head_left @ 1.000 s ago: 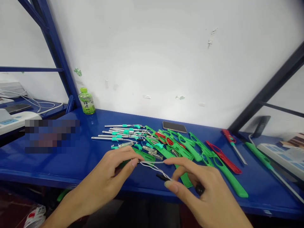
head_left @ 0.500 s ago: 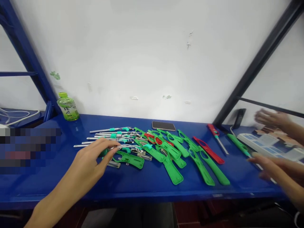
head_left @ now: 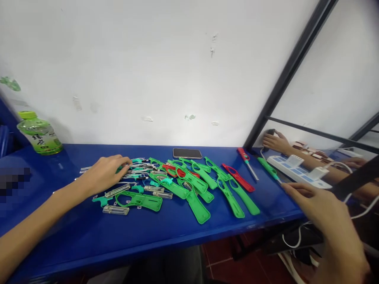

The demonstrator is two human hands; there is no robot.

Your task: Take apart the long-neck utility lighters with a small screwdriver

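Over the left part of a pile of lighter parts, my left hand [head_left: 108, 171] has its fingers bent together among metal tubes and white wires; what they pinch is hidden. Just in front of it lie a teal trigger [head_left: 101, 201] and a clear fuel tank [head_left: 116, 210]. Green handle shells [head_left: 199, 209] spread to the right, with a red shell [head_left: 238, 177] beyond them. At the right, the thumb and fingers of my right hand [head_left: 318, 211] close on the metal rod of a green lighter [head_left: 267, 167]. A red lighter [head_left: 243, 154] rests nearby.
A phone [head_left: 187, 153] lies behind the pile, near the wall. A green drink bottle [head_left: 40, 134] stands at the left. Past the dark post [head_left: 281, 83], a white power strip [head_left: 299, 171] has plugs in it, and another person's hand [head_left: 276, 142] touches a black object.
My view has turned right. My left hand has let go of the wired part and reached farther back into the pile. My right hand has closed on the green lighter's rod.
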